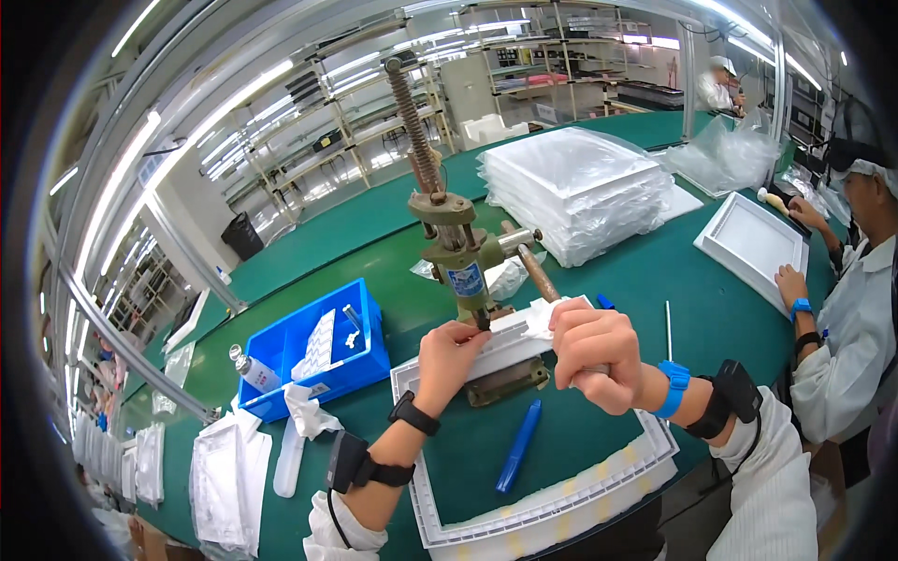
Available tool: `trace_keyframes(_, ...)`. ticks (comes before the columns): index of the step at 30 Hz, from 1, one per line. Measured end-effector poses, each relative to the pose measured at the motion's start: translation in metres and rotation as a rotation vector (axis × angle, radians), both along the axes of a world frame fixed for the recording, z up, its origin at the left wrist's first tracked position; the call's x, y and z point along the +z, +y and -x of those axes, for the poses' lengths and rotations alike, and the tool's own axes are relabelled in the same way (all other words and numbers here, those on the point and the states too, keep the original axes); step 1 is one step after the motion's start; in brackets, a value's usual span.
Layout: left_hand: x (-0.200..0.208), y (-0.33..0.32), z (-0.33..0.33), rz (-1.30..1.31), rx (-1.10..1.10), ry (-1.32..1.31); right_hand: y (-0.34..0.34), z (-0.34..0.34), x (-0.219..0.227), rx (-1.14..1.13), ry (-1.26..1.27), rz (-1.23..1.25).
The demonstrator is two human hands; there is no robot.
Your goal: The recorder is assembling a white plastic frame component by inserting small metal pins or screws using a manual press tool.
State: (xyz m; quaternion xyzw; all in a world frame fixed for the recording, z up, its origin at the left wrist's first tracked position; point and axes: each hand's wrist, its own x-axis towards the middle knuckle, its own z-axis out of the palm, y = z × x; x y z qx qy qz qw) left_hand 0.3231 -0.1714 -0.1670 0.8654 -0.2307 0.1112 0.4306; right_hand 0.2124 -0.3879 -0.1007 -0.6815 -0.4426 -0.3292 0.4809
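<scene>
A small hand press with a tall spring on top stands on the green table. A large white rectangular frame lies in front of me, one corner resting on the press base. My left hand pinches the frame's edge right under the press head. My right hand is closed around the press's wooden lever handle, over the frame's corner. A blue pen lies inside the frame's opening.
A blue bin with small parts sits to the left, a small bottle beside it. A stack of bagged white sheets lies behind the press. On the right, a co-worker handles another white frame. White cloths lie at the lower left.
</scene>
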Motion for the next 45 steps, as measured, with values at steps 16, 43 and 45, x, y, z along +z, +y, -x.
trace_keyframes(16,-0.007,0.0,0.002,0.029,0.035,-0.034,-0.008,-0.017,-0.04,-0.127,-0.185,0.596)
trace_keyframes(43,-0.01,0.008,0.0,0.023,0.028,-0.04,0.018,-0.031,0.095,-0.097,0.195,-0.321)
trace_keyframes(45,-0.01,0.009,0.0,0.023,0.036,-0.024,0.02,-0.063,0.117,-0.045,0.341,-0.391)
